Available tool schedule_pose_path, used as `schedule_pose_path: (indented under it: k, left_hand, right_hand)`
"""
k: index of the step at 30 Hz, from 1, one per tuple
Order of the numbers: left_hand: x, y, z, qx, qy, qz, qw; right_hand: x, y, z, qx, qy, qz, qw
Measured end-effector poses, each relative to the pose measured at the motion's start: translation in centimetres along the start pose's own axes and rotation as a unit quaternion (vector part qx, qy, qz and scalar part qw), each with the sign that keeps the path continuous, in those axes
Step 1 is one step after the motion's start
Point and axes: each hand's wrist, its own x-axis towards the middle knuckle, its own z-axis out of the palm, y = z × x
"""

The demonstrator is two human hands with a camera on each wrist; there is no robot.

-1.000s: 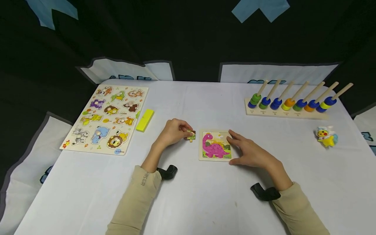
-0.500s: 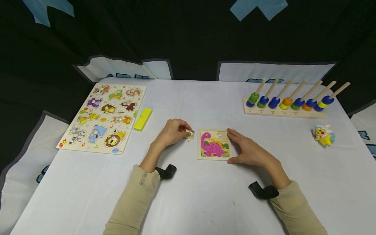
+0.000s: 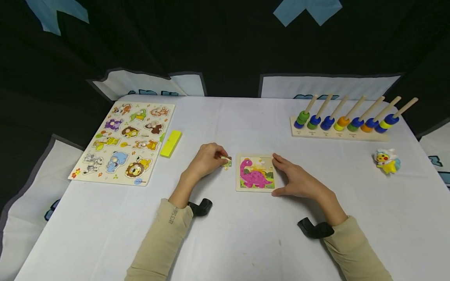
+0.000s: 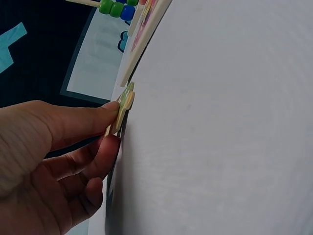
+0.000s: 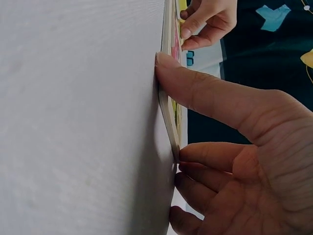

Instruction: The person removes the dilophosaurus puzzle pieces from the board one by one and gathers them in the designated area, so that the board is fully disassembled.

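Observation:
Between thumb and fingertips, my left hand (image 3: 208, 159) pinches a small jigsaw piece (image 3: 227, 161) with green and brown printing. In the left wrist view that puzzle piece (image 4: 125, 105) is seen edge-on, just above the white tabletop. To its right lies a square wooden jigsaw puzzle (image 3: 239, 171) with a pink dinosaur picture, apart from the piece. My right hand (image 3: 299, 180) holds the puzzle by its right side, thumb at the near corner and index finger at the far corner. The right wrist view shows the thumb against the puzzle's edge (image 5: 168, 117).
A large animal peg puzzle board (image 3: 119, 144) lies at the left, beside a yellow block (image 3: 171, 143). Back right stands a wooden counting rack (image 3: 339, 134) with coloured beads on pegs. A small yellow toy figure (image 3: 387, 161) is at the right.
The head view has shifted slightly. Both hands stay almost where they were, the left with the puzzle piece and the right at the puzzle.

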Motion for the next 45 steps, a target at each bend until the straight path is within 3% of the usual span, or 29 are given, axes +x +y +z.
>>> schedule_pose_path:
  k: [20,30,38,45]
  left_hand:
    - [-0.1,1.1,0.3,0.009,0.006,-0.02,0.9997]
    - [0.0,1.9,0.6,0.065,0.049,0.011,0.9966]
    - [1.4,4.6,1.1,0.03,0.007,0.04,0.9987]
    - [2.4,7.1,2.1,0.052,-0.04,0.067,0.9956]
  right_hand:
    - [-0.3,0.0,-0.2,0.003,0.005,-0.007,1.0]
    - [-0.3,0.0,-0.2,0.001,0.005,-0.003,1.0]
    - [-0.3,0.1,-0.2,0.0,0.001,-0.005,1.0]
    - [-0.2,0.0,-0.2,0.001,-0.004,-0.01,1.0]
